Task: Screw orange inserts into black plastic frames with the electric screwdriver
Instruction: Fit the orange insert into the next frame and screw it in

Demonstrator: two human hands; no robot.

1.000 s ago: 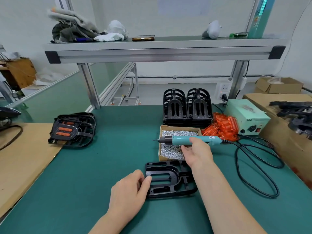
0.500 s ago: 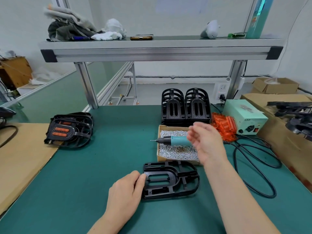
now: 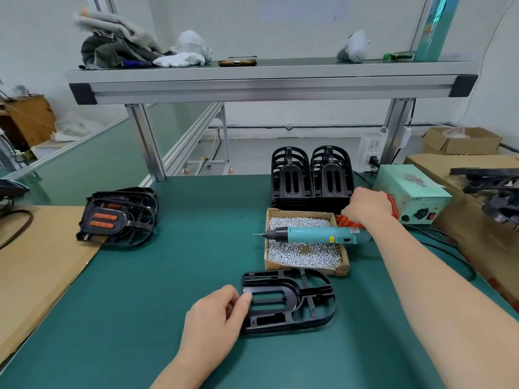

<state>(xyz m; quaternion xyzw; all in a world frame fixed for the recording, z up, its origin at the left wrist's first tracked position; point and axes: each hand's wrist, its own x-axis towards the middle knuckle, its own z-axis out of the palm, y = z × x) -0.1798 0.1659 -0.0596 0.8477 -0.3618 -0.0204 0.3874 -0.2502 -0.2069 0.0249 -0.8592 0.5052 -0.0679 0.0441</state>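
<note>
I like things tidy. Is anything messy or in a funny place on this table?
Only one thing: the electric screwdriver lies sideways across the open box of screws, its tip poking out past the left edge. Nothing looks spilled or broken.

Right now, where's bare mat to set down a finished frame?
Free: mat centre, between the finished stack and the screw box; also the near strip between cardboard and left hand. Crowded: back right, with upright frames, inserts, supply.
</note>
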